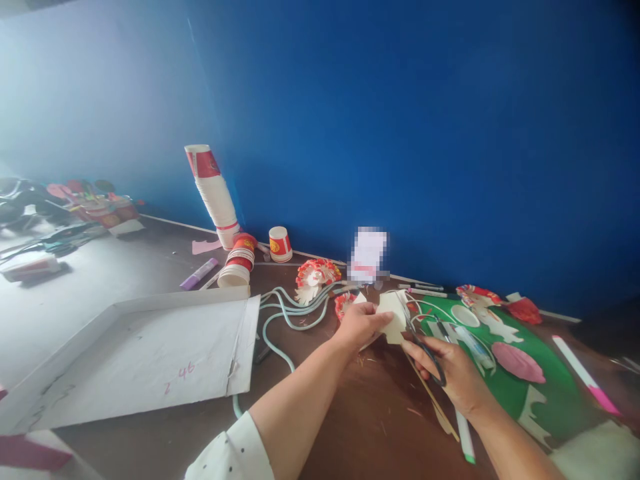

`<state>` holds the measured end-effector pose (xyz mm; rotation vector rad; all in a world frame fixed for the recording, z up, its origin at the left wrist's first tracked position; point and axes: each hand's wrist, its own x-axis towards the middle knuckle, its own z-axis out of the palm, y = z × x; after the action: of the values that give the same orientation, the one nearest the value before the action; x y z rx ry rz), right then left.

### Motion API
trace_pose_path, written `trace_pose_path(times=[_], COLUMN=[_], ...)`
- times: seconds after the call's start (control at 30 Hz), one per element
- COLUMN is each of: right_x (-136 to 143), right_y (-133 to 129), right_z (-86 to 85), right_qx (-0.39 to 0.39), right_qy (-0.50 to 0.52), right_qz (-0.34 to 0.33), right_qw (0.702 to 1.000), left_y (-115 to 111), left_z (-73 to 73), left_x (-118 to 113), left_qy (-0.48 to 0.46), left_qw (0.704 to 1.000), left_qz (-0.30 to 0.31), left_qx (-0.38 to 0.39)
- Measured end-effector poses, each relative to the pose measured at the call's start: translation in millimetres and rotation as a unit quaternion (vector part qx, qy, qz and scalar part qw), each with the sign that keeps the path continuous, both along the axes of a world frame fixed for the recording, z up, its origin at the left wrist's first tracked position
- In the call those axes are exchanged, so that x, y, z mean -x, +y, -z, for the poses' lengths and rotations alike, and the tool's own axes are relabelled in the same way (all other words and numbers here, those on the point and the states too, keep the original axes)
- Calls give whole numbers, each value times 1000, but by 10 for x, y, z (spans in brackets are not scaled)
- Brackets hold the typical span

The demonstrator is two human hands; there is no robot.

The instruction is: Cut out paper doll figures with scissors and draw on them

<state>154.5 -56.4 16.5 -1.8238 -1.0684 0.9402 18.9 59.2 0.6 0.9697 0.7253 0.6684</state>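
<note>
Head cam: L fingers (365, 309) clamped on paper (393, 312), R fingers (415, 353) on scissors (437, 367); box (125, 363) reads "46".

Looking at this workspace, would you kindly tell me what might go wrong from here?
The left hand holds the pale paper close to the scissors in the right hand, so a slip might nick a finger. The tall stack of paper cups appears to lean, so a bump could topple it. The pale cord runs close to the left sleeve and might snag it.
</note>
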Motion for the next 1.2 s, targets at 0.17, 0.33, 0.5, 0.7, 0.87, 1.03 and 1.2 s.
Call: trace_pose_path(times=[0.17,0.33,0.5,0.7,0.87,1.03,1.2], right_x=[9,13,9,-6,-11,-25,-31], right_y=[1,-1,-3,-5,-4,-20,-25], right_z=[-4,-6,-6,-18,-41,-35,-26], right_qx=[-7,-2,-4,-5,1,2,4], right_qy=[8,9,4,3,11,6,11], right_qz=[5,9,6,0,-9,-18,-17], right_qw=[1000,1000,1000,1000,1000,1000,1000], left_y=[2,7,12,8,0,6,12], left_z=[-3,17,25,-8,-14,-8,-2], left_x=[8,12,17,23,36,43,36], left_qy=[6,16,28,37,28,15,9], left_qw=[1000,1000,999,999,999,1000,1000], left_qz=[1,-2,-4,-9,-6,-7,-7], left_qx=[-2,-19,-33,-33,-19,-18,-14])
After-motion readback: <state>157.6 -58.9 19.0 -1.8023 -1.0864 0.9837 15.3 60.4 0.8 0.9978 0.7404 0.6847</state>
